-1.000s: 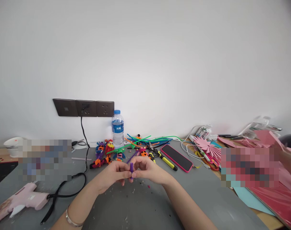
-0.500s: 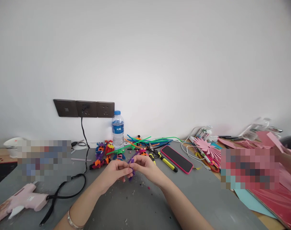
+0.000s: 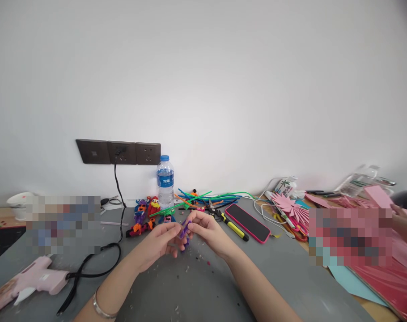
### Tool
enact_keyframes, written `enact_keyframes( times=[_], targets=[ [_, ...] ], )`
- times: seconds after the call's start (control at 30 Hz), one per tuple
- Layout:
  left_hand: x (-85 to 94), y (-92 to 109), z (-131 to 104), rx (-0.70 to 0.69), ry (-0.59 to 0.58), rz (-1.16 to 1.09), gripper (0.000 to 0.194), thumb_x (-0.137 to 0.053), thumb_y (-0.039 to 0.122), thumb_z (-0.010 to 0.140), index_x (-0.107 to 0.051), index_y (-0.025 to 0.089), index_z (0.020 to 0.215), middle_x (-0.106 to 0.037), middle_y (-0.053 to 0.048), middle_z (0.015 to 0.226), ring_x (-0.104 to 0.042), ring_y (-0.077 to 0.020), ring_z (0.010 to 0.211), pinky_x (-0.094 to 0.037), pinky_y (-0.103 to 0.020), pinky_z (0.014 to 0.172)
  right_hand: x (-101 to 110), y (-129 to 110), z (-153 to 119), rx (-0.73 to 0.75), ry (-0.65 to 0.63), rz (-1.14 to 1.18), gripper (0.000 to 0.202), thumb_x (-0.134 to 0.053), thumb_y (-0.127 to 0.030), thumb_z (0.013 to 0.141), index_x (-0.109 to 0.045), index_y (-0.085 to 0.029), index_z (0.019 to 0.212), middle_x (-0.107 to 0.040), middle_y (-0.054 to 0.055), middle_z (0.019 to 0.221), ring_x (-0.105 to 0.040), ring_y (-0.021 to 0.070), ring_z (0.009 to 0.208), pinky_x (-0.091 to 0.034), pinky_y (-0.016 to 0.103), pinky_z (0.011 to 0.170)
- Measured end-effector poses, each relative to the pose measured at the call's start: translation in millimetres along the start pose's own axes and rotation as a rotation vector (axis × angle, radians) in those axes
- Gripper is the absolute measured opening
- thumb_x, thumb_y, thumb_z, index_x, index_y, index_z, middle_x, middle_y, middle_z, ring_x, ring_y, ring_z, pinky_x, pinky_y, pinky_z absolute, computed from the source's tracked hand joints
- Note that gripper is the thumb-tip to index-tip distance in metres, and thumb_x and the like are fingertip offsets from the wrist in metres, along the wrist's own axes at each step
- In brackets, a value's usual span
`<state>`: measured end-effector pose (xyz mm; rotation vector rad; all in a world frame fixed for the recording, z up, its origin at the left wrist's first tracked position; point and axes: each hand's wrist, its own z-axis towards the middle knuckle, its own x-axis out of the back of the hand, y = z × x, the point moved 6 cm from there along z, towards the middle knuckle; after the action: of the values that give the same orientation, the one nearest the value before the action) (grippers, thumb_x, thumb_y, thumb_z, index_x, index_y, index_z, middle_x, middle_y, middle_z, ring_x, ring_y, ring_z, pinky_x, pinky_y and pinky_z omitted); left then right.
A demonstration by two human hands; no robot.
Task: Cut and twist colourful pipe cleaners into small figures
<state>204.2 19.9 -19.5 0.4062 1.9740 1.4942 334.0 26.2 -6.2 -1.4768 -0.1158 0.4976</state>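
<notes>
A short purple pipe cleaner (image 3: 186, 229) is pinched between my two hands above the grey table (image 3: 203, 286). Its lower end curls under the fingers, and part of it is hidden. My left hand (image 3: 161, 241) grips it from the left, with thumb and forefinger together. From the right, my right hand (image 3: 206, 232) holds its upper part between thumb and fingertips. Just beyond the hands sit small pipe-cleaner figures (image 3: 141, 212) in purple, orange, red and green. Loose green and blue pipe cleaners (image 3: 220, 197) lie behind them, beside yellow-and-black pliers (image 3: 233, 227).
A water bottle (image 3: 165, 181) stands against the wall. The phone (image 3: 248, 222) lies right of the pliers. At left are a pink glue gun (image 3: 39, 279) and its black cord (image 3: 118, 259). Pink paper (image 3: 378, 197) and another person's hand (image 3: 406, 228) are at far right.
My hands have turned the purple pipe cleaner, which now tilts more between the fingertips. The left thumb has risen. At far right, the other person's hand and the paper have shifted.
</notes>
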Motion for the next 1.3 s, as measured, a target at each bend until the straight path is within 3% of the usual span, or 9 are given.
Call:
enact_keyframes(
  times=[0.27, 0.4, 0.67, 0.87, 1.07, 1.3],
  targets=[
    [14.6, -3, 8, -0.121, 0.188, 0.15, 0.034, -0.076, 0.045, 0.071, -0.067, 0.017, 0.089, -0.064, -0.003, 0.081, -0.058, -0.0168, 0.077, -0.045, -0.025, 0.061, 9, 0, 2, 0.0, 0.145, -0.09, 0.033, -0.077, -0.046, 0.071, -0.06, -0.018, 0.074, -0.058, -0.001, 0.069, -0.053, 0.012, 0.064, -0.044, 0.026, 0.066],
    [20.7, -4, 8, -0.077, 0.265, 0.162, 0.036, -0.075, 0.047, 0.071, -0.068, 0.015, 0.085, -0.064, -0.002, 0.073, -0.056, -0.015, 0.069, -0.044, -0.025, 0.062, 9, 1, 3, 0.017, 0.134, -0.105, 0.031, -0.077, -0.045, 0.072, -0.063, -0.018, 0.081, -0.062, 0.001, 0.078, -0.057, 0.0138, 0.072, -0.044, 0.026, 0.069],
    [14.8, -6, 7, -0.047, 0.179, 0.233, 0.031, -0.068, 0.047, 0.076, -0.064, 0.016, 0.08, -0.062, 0.0, 0.066, -0.053, -0.0133, 0.062, -0.042, -0.026, 0.062, 7, 1, 3, 0.014, 0.12, -0.112, 0.03, -0.075, -0.044, 0.074, -0.064, -0.017, 0.081, -0.061, 0.0, 0.075, -0.057, 0.0137, 0.072, -0.043, 0.027, 0.069],
    [13.6, -3, 7, -0.064, 0.203, 0.277, 0.033, -0.069, 0.049, 0.075, -0.065, 0.017, 0.082, -0.054, 0.002, 0.068, -0.05, -0.0126, 0.062, -0.042, -0.025, 0.058, 5, 2, 3, 0.011, 0.122, -0.1, 0.03, -0.078, -0.042, 0.071, -0.064, -0.017, 0.079, -0.06, 0.0, 0.076, -0.053, 0.0118, 0.067, -0.043, 0.026, 0.067],
    [14.3, -2, 9, -0.121, 0.212, 0.27, 0.035, -0.068, 0.051, 0.075, -0.065, 0.018, 0.085, -0.057, -0.002, 0.082, -0.051, -0.0158, 0.075, -0.045, -0.023, 0.059, 3, 7, 5, -0.006, 0.119, -0.105, 0.031, -0.078, -0.043, 0.07, -0.062, -0.017, 0.077, -0.059, -0.001, 0.072, -0.05, 0.011, 0.063, -0.041, 0.025, 0.064],
    [18.3, -3, 9, -0.136, 0.237, 0.321, 0.027, -0.067, 0.044, 0.076, -0.059, 0.019, 0.083, -0.053, -0.001, 0.082, -0.051, -0.0166, 0.077, -0.045, -0.024, 0.06, 2, 13, 5, -0.043, 0.088, -0.193, 0.035, -0.075, -0.047, 0.071, -0.058, -0.017, 0.076, -0.055, -0.002, 0.07, -0.049, 0.0109, 0.062, -0.037, 0.024, 0.061]
  ],
)
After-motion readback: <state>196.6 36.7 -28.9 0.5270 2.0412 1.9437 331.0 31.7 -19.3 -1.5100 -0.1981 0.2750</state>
